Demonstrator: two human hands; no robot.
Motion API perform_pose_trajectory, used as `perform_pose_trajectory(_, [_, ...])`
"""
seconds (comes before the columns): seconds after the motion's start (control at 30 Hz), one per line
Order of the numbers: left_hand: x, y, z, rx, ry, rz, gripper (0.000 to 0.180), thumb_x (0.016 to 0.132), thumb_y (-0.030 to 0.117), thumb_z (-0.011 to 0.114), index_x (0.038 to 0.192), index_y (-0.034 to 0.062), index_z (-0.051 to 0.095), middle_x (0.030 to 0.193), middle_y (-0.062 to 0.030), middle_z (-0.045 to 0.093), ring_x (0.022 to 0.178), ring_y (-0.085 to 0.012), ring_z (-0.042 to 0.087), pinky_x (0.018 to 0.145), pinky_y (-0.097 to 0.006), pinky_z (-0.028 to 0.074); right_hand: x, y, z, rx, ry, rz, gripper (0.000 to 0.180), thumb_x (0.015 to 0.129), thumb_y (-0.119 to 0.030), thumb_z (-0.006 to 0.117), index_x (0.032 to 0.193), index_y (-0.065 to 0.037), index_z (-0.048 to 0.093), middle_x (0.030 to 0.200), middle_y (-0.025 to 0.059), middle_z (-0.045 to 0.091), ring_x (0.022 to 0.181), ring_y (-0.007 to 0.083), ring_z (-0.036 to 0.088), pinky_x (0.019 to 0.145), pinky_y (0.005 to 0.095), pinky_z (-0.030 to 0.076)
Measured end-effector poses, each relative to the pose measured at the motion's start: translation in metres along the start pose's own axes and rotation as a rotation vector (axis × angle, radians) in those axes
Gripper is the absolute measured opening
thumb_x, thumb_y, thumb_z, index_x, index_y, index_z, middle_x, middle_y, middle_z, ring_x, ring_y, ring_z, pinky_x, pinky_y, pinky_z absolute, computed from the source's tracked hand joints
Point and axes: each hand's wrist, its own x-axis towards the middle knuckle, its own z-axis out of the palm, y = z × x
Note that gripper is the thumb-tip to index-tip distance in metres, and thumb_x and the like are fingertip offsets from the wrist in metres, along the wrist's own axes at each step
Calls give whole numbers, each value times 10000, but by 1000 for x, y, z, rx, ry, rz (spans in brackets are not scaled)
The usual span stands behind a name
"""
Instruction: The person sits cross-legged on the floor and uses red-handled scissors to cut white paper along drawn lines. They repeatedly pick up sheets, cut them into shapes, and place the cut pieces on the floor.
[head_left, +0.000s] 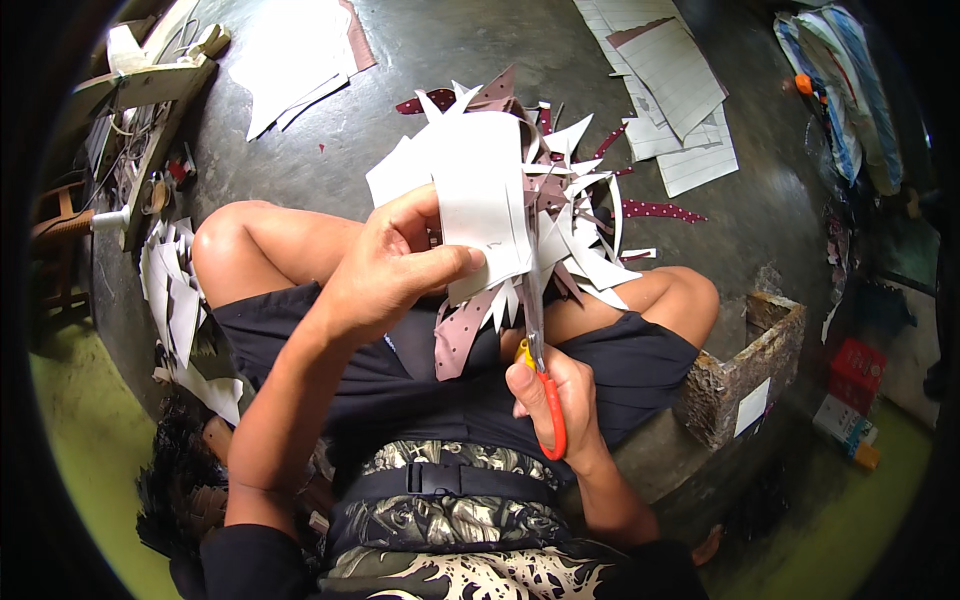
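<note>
Head view: seated cross-legged on the dark floor (pixel 420 90), I pinch a stack of white paper and dotted maroon fabric (pixel 490 200) in my left hand (pixel 395 265) above my lap. My right hand (pixel 550 395) is clamped on orange-handled scissors (pixel 540 370), blades pointing up into the stack's lower edge.

Colours: white paper template piece (pixel 483 190) over maroon white-dotted fabric strip (pixel 462 330). Scissors with orange-red handles and yellow inner ring (pixel 545 400). Shorts dark navy (pixel 420 370), shirt black-and-cream print (pixel 440 520). Floor dark grey (pixel 450 60); far right, white sheets with faint ruled lines (pixel 680 90). Right: blue-white striped cloth (pixel 850 90), red box (pixel 855 365).
</note>
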Motion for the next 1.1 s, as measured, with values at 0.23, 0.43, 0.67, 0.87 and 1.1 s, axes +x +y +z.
perform_pose_trajectory(0.23, [-5,8,-10,123,-81,4,392,942,58,758,1310,-9,642,1144,-30,726,1030,-98,671,912,-284,557,-8,-9,8,-12,-30,46,472,984,-380,767,790,-8,550,634,76,491,564,152,435,553,328,436])
perform_pose_trajectory(0.43, [-7,4,-6,113,-38,63,425,940,60,765,1338,-12,634,1140,-29,726,1023,-94,666,901,-279,558,-7,-6,18,-9,-25,-2,437,984,-344,768,817,-5,547,651,105,501,556,198,442,555,343,437])
perform_pose_trajectory(0.67, [-12,5,-7,135,-39,34,412,943,64,762,1329,-13,642,1156,-40,725,1033,-101,669,914,-286,554,-5,-9,18,-61,-35,9,480,1002,-454,705,830,-25,577,632,39,537,569,129,509,548,302,436])
perform_pose_trajectory(0.87, [-14,3,-6,86,-41,37,426,941,73,774,1335,-9,635,1158,-39,718,1041,-110,669,900,-295,560,-8,-10,22,-48,1,40,477,986,-358,763,749,-22,520,598,95,499,509,203,444,519,353,422])
perform_pose_trajectory(1.1, [-14,-1,-3,-2,42,88,389,950,60,766,1311,-9,638,1146,-37,710,1050,-110,657,931,-295,541,-10,-8,22,-22,-25,56,465,982,-327,765,735,-25,511,607,95,503,515,195,454,527,350,424])
